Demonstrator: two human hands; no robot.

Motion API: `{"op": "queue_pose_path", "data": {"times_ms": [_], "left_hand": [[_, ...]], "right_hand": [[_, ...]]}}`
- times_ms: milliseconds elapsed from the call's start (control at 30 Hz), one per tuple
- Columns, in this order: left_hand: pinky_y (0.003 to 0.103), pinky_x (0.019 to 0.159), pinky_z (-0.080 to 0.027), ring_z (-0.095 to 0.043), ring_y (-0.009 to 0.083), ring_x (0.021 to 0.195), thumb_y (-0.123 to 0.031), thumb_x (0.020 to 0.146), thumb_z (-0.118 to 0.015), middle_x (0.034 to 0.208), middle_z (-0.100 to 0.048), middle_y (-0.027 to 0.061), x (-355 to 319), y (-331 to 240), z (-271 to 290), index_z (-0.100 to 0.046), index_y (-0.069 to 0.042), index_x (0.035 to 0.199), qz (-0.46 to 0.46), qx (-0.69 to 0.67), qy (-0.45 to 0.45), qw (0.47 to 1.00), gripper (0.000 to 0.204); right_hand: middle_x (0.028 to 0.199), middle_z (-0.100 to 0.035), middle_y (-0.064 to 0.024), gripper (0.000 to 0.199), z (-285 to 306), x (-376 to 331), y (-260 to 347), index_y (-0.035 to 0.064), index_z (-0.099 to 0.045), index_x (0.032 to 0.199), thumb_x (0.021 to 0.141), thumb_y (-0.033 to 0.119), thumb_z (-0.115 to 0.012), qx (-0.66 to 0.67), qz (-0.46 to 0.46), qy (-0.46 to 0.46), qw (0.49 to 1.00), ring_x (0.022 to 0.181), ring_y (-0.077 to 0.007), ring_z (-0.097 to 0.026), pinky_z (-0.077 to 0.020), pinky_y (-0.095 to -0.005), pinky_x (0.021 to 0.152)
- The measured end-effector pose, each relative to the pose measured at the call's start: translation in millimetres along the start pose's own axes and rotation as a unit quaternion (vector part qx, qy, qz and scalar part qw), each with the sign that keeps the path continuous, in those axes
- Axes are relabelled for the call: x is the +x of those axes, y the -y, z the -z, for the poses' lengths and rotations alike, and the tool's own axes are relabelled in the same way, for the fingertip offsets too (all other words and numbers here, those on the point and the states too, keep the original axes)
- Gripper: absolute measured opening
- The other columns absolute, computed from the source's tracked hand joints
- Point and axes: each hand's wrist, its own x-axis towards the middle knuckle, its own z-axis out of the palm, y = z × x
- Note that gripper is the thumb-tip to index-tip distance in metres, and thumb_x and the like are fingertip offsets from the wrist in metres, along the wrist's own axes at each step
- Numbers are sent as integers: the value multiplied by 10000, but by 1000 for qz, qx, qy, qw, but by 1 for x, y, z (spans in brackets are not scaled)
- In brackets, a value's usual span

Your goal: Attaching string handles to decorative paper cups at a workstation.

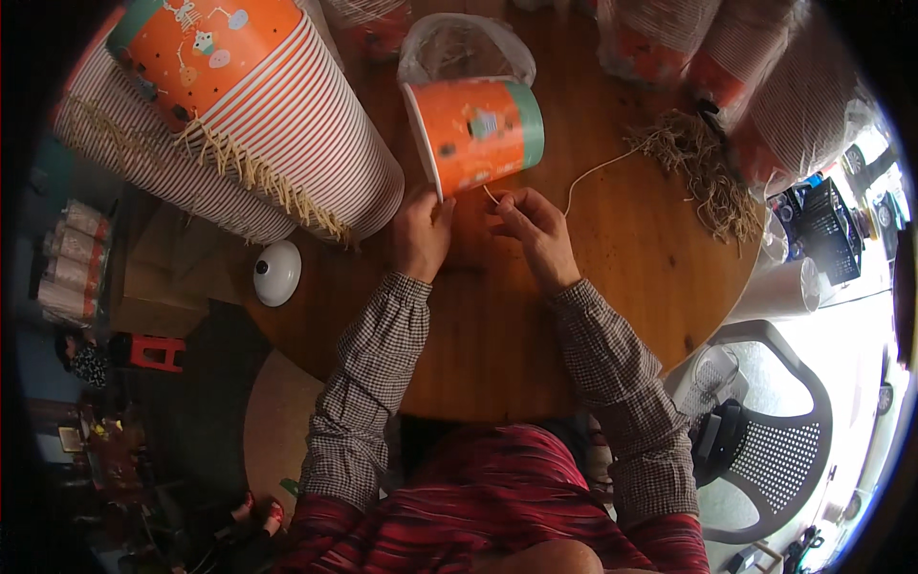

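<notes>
— Checked sleeves come up from below; what does the left hand [421,232] do?
— Its fingers pinch the rim of an orange paper cup [475,134] lying on its side on the round wooden table [497,344].
— And the right hand [535,230]?
— Just beside it, pinching a pale string [598,169] — which runs right to a heap of straw-coloured strings [703,167].

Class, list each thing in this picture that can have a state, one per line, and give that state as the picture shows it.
Orange paper cup: lying on its side, rim held by the left hand.
Left hand: pinching the cup's rim.
Right hand: pinching a thin string.
String: slack, running to the pile of straw strings.
Pile of straw strings: loose, tangled.
Stacked cups: nested, lying tilted.
Round wooden table: bearing all these.
</notes>
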Motion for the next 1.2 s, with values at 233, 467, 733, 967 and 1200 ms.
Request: {"op": "queue_pose_path", "data": {"times_ms": [233,467,733,967,1200], "left_hand": [[335,669,-473,-613,280,761,-101,849,-647,846,-625,143,0,-12,7,-598,7,924,0,-142,-61,988,140],[334,663,-476,-618,268,766,-98,856,-643,852,-627,136,0,-12,7,-597,5,912,-21,-133,-66,989,126],[335,669,-475,-615,266,777,-86,853,-640,861,-622,133,-2,-14,7,-593,6,909,-21,-134,-55,989,118],[356,664,-474,-599,293,761,-50,810,-646,835,-615,129,-1,-10,4,-586,7,871,-21,-64,-45,997,102],[414,697,-471,-590,320,775,-49,722,-684,788,-616,123,3,12,3,-606,-16,748,-100,66,2,993,89]], "right_hand": [[1042,-620,-59,209,-4,-2,7,39,-569,964,942,247,-570,16,-25,1,1000,888,-122,-589,-499,-286,786],[1028,-618,-61,180,-1,0,1,46,-565,960,942,225,-564,2,-7,16,1000,921,-127,-581,-495,-291,803],[1051,-612,-69,166,-1,0,2,42,-563,945,942,208,-560,-5,-10,20,1000,940,-133,-579,-496,-298,811],[1139,-595,-74,150,-1,1,1,37,-567,946,942,186,-556,-10,27,-7,1000,977,-142,-576,-506,-305,806],[1241,-563,-95,136,2,2,7,22,-573,958,938,155,-551,61,52,-94,992,1037,-170,-580,-526,-324,808]]}}
